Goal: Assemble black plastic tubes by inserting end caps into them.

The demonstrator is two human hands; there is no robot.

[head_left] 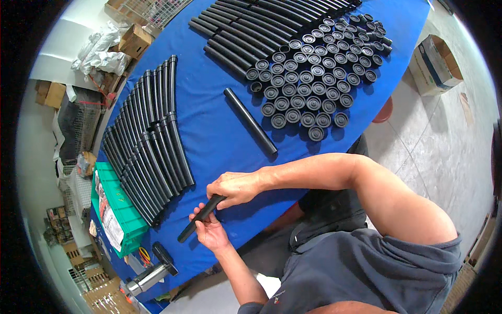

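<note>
Head view, left to right: green bin (128, 209) lower left, cartons (135, 42) upper left, tube rows (149, 141) on blue-covered bench (209, 131). Lower centre: left hand (212, 233) curls fingers around a dark tube (206, 211), right hand (234, 188) grips its upper end. Probably a two-handed handling step; next move calls for steady grip. Loose tube (251, 121) mid-frame, round caps (314, 86) upper right, open box (435, 73) on floor (444, 125).

We see an open cardboard box (425, 70) on the floor (413, 128), crumpled white plastic (107, 56), and wire mesh (159, 10).
</note>
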